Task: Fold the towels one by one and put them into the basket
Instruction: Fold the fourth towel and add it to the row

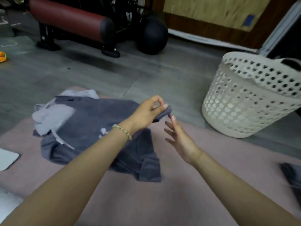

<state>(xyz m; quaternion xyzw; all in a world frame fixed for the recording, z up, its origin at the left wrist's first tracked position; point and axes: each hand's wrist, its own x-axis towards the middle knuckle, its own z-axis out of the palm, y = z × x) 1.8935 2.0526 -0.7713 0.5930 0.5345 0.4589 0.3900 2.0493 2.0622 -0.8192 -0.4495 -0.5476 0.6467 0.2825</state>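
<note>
A dark grey towel [97, 121] lies crumpled on a pink mat [187, 185], with a light grey towel [50, 116] bunched on its left part. My left hand [146, 111], with a bead bracelet at the wrist, pinches the dark towel's right corner and lifts it a little. My right hand [179, 136] hovers just below and right of that corner, fingers straight and spread, fingertips near the cloth. A white perforated basket [241, 101] stands on the floor to the right, tilted; its inside is hidden.
A dark folded cloth [291, 178] lies at the mat's right edge. A white flat object [6, 159] sits at the left edge. Behind, on the grey floor, stand a red and black padded bench [70, 18] and a black ball [153, 36].
</note>
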